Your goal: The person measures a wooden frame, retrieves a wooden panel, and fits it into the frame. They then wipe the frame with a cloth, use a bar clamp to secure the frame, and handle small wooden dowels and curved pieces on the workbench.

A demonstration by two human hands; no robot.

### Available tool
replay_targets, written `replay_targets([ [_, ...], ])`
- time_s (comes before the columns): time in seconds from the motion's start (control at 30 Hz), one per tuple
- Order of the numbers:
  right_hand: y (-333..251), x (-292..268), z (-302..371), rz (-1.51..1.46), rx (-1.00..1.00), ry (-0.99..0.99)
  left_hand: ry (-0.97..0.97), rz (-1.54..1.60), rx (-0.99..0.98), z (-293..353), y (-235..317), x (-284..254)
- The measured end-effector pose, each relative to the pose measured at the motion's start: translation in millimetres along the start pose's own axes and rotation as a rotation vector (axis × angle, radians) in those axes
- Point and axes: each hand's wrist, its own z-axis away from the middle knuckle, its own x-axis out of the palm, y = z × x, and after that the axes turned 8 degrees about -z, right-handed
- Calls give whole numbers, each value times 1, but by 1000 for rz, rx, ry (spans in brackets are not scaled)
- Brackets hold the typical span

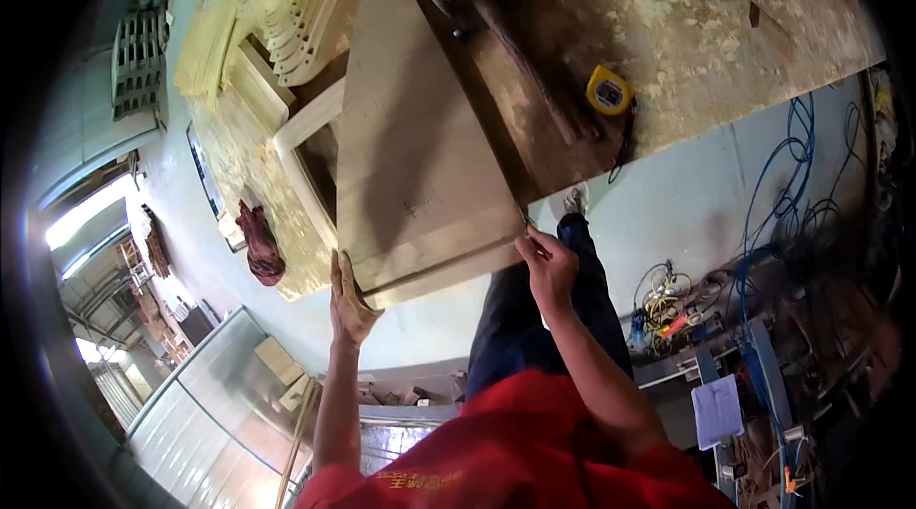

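Observation:
A broad, flat wooden panel point(420, 166) lies on the workbench, narrowing toward the far side. Along its near edge runs a pale wooden rail point(444, 270), with a dark line between rail and panel. My left hand point(351, 309) rests against the panel's near left corner, fingers stretched along the side and thumb by the rail. At the near right corner, my right hand point(551, 272) pinches the edge between thumb and fingers. Beneath the panel on the left, part of a pale wooden frame point(310, 156) with a rounded corner sticks out.
A hammer point(520, 56) and a yellow tape measure point(608, 91) lie right of the panel. Curved wooden pieces point(296, 13) are stacked at the far left, with a dark reddish bundle point(260, 244) nearer. Blue hoses point(790, 161) and cables tangle on the right.

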Motion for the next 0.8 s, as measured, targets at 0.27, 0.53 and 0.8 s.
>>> replay_targets([
  [0.27,-10,2,3,60,-93,22,49,-58,77,-1,-4,0],
  [0.53,-10,4,2,59,-93,19,26,-33,28,-1,-4,-2],
  [0.8,-17,0,-2,80,-24,31,40,21,19,-4,-2,2],
])
